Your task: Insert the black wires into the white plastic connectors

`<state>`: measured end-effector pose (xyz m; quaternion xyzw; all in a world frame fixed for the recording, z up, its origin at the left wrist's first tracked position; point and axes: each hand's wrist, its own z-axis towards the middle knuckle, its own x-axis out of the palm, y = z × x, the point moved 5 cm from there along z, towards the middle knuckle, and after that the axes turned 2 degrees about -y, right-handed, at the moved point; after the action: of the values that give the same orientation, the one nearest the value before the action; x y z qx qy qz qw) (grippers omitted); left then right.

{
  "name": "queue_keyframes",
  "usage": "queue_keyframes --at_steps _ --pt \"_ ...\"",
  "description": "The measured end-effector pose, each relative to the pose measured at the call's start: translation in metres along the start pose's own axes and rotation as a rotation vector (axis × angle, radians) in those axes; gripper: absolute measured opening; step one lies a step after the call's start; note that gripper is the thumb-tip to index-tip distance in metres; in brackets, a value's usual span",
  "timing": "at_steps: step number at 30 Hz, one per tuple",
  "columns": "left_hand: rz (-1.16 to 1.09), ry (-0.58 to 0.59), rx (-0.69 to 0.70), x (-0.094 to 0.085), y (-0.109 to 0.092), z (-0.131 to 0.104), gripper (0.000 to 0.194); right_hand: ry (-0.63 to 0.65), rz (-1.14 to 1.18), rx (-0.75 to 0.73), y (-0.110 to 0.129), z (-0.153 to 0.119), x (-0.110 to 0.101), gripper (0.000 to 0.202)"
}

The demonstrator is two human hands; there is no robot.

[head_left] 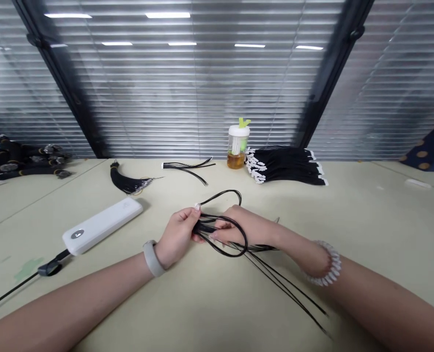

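Currently left hand (177, 235), right hand (244, 225) pinching one wire bundle (206, 228); one jar (236, 146) beyond.

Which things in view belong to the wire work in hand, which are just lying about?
Job, likely:
black wires, in left hand and right hand
loose wires
tied black bunch
white-ended wire stack
dark bundles, far left

Lying about, likely:
white device, cable attached
lidded jar
dotted item, far right
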<state>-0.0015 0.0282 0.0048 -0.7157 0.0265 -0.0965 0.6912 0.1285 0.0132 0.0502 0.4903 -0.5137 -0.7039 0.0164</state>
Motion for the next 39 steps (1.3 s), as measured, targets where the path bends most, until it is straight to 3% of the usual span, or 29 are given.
queue_keyframes --at_steps 5,12,16,24,28,31,35,37,39 --pt "0.054 0.044 -0.034 0.001 0.001 0.000 0.042 -0.060 -0.131 -0.065 0.002 -0.004 -0.001 0.028" --pt "0.249 -0.059 0.062 -0.001 -0.007 -0.008 0.046 -0.017 -0.103 -0.038 0.001 -0.012 -0.004 0.036" --pt "0.263 -0.067 0.107 0.000 -0.011 -0.011 0.045 -0.093 -0.249 -0.088 0.005 -0.014 -0.009 0.037" --pt "0.288 -0.057 0.143 0.002 -0.013 -0.014 0.046 -0.084 -0.397 -0.100 0.016 -0.015 -0.006 0.030" --pt "0.308 -0.079 0.128 0.001 -0.014 -0.014 0.046 -0.139 -0.630 -0.103 0.020 -0.018 -0.012 0.024" --pt "0.298 -0.120 0.096 -0.002 -0.012 -0.011 0.047 -0.263 -0.845 0.030 0.018 -0.024 -0.029 0.021" --pt "0.224 -0.170 0.040 -0.006 -0.005 -0.006 0.049 -0.593 -0.911 0.185 0.015 -0.038 -0.069 0.018" --pt "0.183 -0.181 0.023 -0.007 -0.002 -0.004 0.051 -0.784 -0.753 0.136 0.014 -0.044 -0.086 0.016" --pt "0.151 -0.191 0.011 -0.007 -0.001 -0.003 0.052 -0.918 -0.401 0.068 0.009 -0.046 -0.096 0.016"
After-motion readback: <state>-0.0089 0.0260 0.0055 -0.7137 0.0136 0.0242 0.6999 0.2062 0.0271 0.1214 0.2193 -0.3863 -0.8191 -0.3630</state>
